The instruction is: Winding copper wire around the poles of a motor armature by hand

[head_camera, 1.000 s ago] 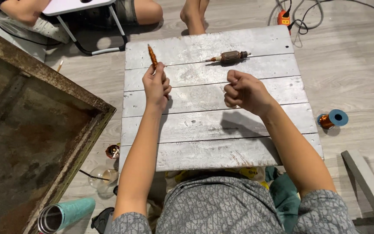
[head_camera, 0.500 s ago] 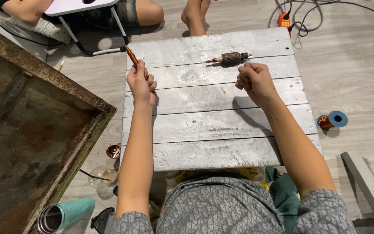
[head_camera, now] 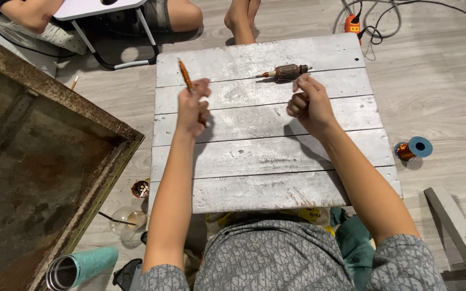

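We kept both hands over the whitewashed plank bench (head_camera: 276, 183). The motor armature (head_camera: 287, 70) lay on the far planks, just beyond our right hand (head_camera: 309, 105), its long axis running left to right along the boards, the shaft ends poking out at either side. That hand was the nearer one by far: it was loosely curled, fingertips drawn together, almost touching the armature's near side but holding nothing we could make out. Our left hand (head_camera: 192, 108) was well off to the left, closed around a slim copper-coloured rod (head_camera: 185, 76) that tilted up and away from us toward the far left corner. The armature looked small, dark brown at the wound core, with bare metal at the shaft. A copper wire spool (head_camera: 412, 149) sat on the floor to the right.
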